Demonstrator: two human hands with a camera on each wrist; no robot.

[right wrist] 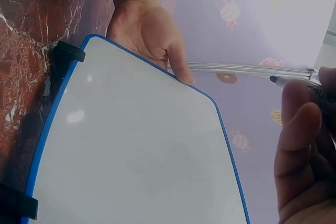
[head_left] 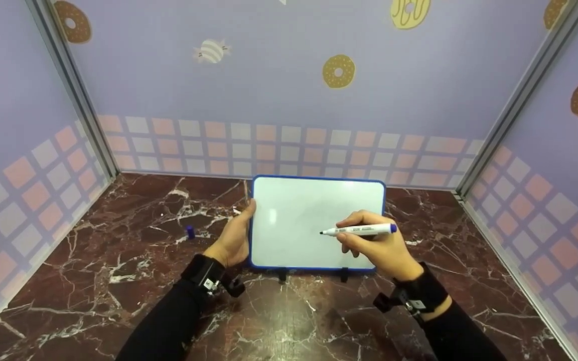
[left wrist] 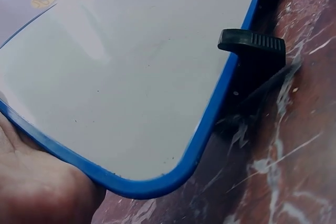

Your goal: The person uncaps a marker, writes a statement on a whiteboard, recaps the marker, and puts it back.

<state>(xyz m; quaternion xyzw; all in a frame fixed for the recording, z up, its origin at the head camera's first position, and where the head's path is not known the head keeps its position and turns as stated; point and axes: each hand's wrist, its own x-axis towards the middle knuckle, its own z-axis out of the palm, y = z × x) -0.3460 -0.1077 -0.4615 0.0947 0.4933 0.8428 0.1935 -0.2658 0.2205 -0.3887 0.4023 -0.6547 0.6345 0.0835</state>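
A small whiteboard (head_left: pixel 294 220) with a blue frame stands tilted back on two black stand feet (left wrist: pixel 257 51). My left hand (head_left: pixel 233 238) holds its left edge, the thumb lying along the frame and the other fingers hidden behind the board. In the right wrist view that same left hand (right wrist: pixel 149 32) appears at the top. My right hand (head_left: pixel 379 245) pinches a white marker (head_left: pixel 364 229) with a blue end, its dark tip uncapped and pointing left in front of the board. Whether the tip touches the surface I cannot tell. No written marks show on the board.
A blue marker cap (head_left: pixel 190 231) stands on the dark red marbled table (head_left: pixel 133 301), left of my left hand. Purple panels (head_left: pixel 279 90) with donut and candy prints enclose the table at the back and both sides.
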